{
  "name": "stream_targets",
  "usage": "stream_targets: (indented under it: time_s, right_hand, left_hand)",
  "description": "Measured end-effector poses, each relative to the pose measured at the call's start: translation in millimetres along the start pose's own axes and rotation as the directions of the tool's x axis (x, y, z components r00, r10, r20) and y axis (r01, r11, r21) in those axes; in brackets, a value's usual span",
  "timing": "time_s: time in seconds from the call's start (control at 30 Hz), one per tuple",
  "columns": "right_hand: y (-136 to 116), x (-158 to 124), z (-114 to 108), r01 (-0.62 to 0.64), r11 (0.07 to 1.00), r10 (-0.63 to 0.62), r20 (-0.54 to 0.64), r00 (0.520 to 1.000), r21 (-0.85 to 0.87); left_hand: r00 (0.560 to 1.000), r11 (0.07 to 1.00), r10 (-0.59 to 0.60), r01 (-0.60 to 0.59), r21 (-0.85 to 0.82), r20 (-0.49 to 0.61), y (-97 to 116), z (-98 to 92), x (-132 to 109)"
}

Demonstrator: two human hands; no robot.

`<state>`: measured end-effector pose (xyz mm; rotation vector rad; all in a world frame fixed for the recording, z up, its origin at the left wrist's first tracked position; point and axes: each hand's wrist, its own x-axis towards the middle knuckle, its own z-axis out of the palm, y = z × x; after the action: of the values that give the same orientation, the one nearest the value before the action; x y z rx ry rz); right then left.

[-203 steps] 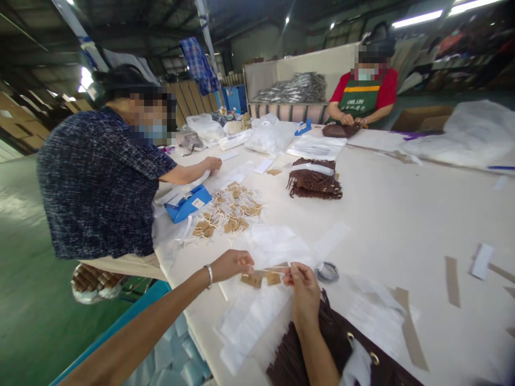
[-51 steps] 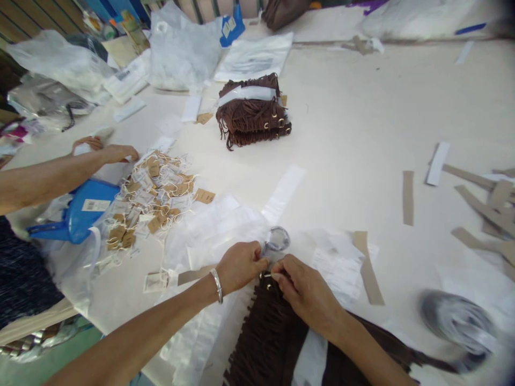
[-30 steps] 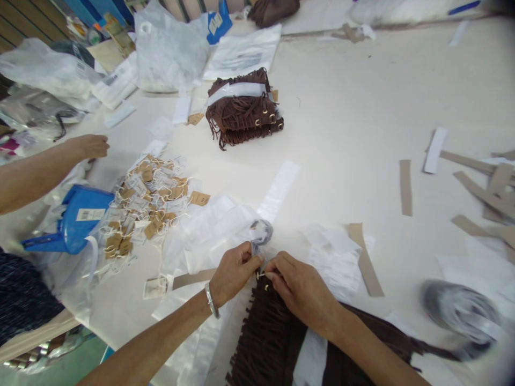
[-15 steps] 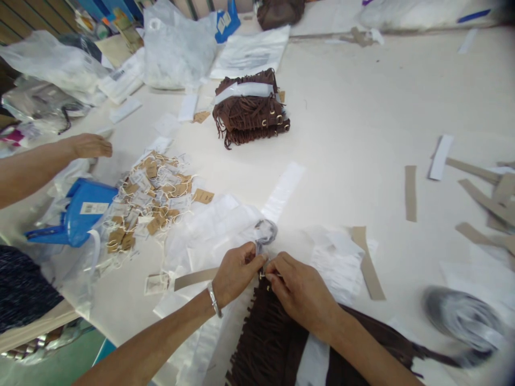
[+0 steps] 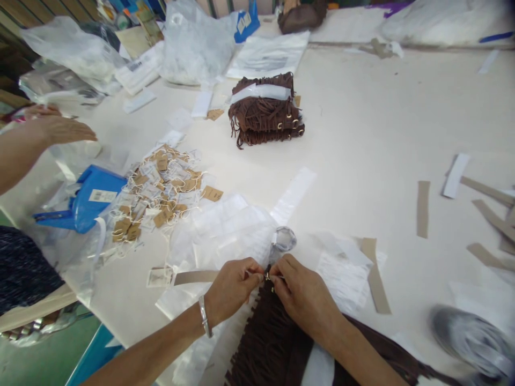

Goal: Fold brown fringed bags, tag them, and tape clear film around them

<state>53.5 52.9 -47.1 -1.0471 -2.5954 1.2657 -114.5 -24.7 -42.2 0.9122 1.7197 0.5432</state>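
My left hand (image 5: 234, 288) and my right hand (image 5: 301, 293) meet fingertip to fingertip at the top edge of a dark brown fringed piece (image 5: 273, 343) lying near the table's front edge. Both hands are pinched shut at a small gold ring (image 5: 266, 276) on that piece; what else they hold is too small to name. A roll of clear tape (image 5: 284, 238) lies just beyond my fingers. A brown paper strip (image 5: 196, 277) and a small tag (image 5: 159, 277) lie left of my left hand.
A stack of brown fringed pieces (image 5: 265, 113) sits mid-table. A heap of string tags (image 5: 161, 187) and a blue dispenser (image 5: 86, 199) lie left, near a co-worker's hand (image 5: 56, 128). Brown paper strips (image 5: 422, 208) scatter right. Plastic bags (image 5: 197, 45) crowd the far side.
My view has dipped and shifted slightly. My hands have stayed pinched at the fringed piece's top edge. The co-worker's hand has lifted and drawn back to the left.
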Motion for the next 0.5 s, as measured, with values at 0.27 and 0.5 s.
stream_targets:
  time_s: [0.27,0.5]
  right_hand:
    - [1,0,3,-0.014,1.0,0.014,-0.001,1.0,-0.017]
    - [0,0,3,-0.008,1.0,0.008,0.019,1.0,-0.02]
  left_hand:
    - [0.996,0.999,-0.007,0.011,0.037,-0.094,-3,7.7,0]
    - [0.986,0.989,0.059,-0.037,0.142,-0.158,-7,14.9,2]
